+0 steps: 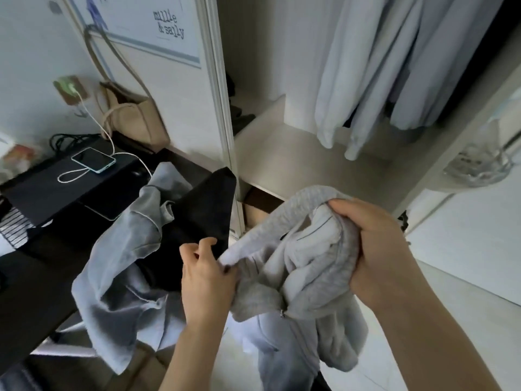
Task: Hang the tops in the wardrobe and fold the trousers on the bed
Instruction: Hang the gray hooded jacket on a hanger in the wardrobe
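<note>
A light grey zip-up top (298, 280) hangs bunched between my hands in front of the open wardrobe (284, 153). My right hand (375, 246) grips a thick wad of it near the collar. My left hand (207, 273) pinches its edge lower left. Left of my hands, a grey garment (118, 283) and a black garment (205, 210) lie draped over the edge of a dark surface. Pale blue clothes (375, 69) hang inside the wardrobe at the upper right.
A phone (93, 160) on a white charging cable lies on the dark desk (42, 193) at left. A beige tote bag (135, 119) hangs by the wardrobe's side panel. The wardrobe shelf (282, 165) lies below the hanging clothes. Pale floor shows at right.
</note>
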{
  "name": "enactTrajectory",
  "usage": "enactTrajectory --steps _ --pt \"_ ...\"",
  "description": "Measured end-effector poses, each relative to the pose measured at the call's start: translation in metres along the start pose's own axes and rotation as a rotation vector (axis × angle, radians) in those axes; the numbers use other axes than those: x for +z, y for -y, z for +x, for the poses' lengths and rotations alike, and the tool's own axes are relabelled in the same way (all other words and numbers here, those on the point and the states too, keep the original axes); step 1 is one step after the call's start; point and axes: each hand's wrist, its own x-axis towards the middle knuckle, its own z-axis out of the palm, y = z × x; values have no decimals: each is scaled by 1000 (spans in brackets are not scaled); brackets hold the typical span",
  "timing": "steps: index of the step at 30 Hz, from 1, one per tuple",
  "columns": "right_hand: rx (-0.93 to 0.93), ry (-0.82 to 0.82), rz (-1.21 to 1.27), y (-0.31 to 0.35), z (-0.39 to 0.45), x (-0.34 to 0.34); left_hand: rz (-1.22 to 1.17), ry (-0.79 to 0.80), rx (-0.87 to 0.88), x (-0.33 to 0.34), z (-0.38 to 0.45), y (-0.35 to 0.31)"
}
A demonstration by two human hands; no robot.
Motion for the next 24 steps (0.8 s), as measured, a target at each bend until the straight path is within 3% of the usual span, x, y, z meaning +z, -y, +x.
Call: enactTrajectory --steps 2,5,9,12,18,24 --pt "-20 -15 -9 13 19 -1 -27 16 -54 4 18 -18" --pt "-59 -49 -30 37 57 -12 -249 133 -175 1 54 -54" --pt "-178 -89 -60 77 103 -21 -990 578 -468 -11 102 -113" --pt "-251 -52 -38 111 138 -17 -1165 762 -532 -18 126 -158" --pt "-473 -72 -20 183 198 2 -1225 540 -343 -44 198 -235" --pt "-623 -9 55 223 233 26 -1354 545 -240 -76 263 -287"
